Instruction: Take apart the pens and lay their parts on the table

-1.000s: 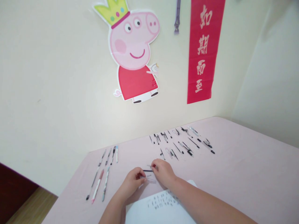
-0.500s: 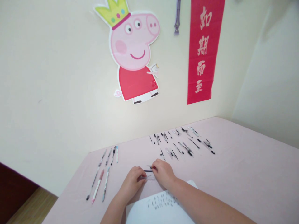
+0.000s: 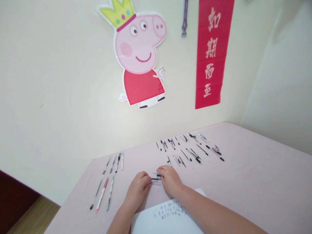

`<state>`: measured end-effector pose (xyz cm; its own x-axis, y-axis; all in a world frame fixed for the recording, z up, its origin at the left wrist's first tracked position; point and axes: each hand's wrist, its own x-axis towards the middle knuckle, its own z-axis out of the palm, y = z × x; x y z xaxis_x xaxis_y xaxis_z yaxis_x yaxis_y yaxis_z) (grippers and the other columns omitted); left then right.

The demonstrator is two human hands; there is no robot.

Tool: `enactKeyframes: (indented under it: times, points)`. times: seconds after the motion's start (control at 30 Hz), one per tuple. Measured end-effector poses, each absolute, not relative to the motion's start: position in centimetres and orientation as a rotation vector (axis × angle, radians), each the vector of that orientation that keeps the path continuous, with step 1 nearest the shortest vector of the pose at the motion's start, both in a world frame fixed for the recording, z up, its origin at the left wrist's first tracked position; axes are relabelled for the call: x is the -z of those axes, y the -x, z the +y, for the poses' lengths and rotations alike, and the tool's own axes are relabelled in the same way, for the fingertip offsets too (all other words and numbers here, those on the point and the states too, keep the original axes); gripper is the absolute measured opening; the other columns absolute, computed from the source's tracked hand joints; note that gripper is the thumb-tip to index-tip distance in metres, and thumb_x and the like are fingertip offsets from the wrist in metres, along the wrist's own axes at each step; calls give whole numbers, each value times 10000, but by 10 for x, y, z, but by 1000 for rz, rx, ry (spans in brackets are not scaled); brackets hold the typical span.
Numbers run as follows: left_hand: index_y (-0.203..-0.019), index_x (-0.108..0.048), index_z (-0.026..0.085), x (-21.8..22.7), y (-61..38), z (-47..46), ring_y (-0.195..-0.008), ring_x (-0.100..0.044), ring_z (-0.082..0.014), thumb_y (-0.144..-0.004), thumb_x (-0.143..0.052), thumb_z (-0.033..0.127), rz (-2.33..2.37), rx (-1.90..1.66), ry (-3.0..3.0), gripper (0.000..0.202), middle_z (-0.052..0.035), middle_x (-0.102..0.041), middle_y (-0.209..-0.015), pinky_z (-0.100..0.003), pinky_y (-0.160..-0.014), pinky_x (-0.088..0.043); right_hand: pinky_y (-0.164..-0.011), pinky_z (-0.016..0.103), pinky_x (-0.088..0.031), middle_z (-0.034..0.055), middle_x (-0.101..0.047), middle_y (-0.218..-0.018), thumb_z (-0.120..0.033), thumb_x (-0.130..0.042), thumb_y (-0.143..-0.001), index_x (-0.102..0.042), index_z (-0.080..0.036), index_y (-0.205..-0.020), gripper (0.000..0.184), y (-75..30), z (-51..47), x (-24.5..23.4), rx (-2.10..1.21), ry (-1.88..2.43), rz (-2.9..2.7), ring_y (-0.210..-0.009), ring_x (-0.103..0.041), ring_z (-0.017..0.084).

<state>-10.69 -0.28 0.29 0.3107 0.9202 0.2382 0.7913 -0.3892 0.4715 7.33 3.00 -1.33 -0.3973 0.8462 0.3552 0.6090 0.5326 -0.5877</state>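
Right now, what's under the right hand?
Pink tabletop shows around the right hand, and a thin black rod runs up to that hand from the left. The rod's right end and anything beneath the palm are covered.

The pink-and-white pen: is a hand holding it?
No, the pink-and-white pen lies on the table, left of the left hand.

Pen parts (image 3: 156, 183) partly hidden, paper (image 3: 165, 224) cropped
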Motion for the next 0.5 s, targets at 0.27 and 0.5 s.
enactKeyframes:
  times: [0.27,0.5]
  points:
    - [-807,-645,213,-3,107,-3,-845,-532,-210,-762,-449,171,1558,-746,-2247,205,-71,-577,-874,-319,-762,-414,-842,276,-369,67,-649,-944,-43,-431,-760,-675,-181,-949,338,-72,26,12,-512,1183,-2205,-923,-533,184]
    - [-840,-642,210,2,106,-2,-863,-538,-202,-760,-409,131,1605,-739,-2261,258,-72,-580,-915,-319,-780,-417,-835,255,-376,55,-635,-933,-51,-427,-791,-672,-176,-925,306,-66,20,12,-545,1077,-2231,-906,-527,162]
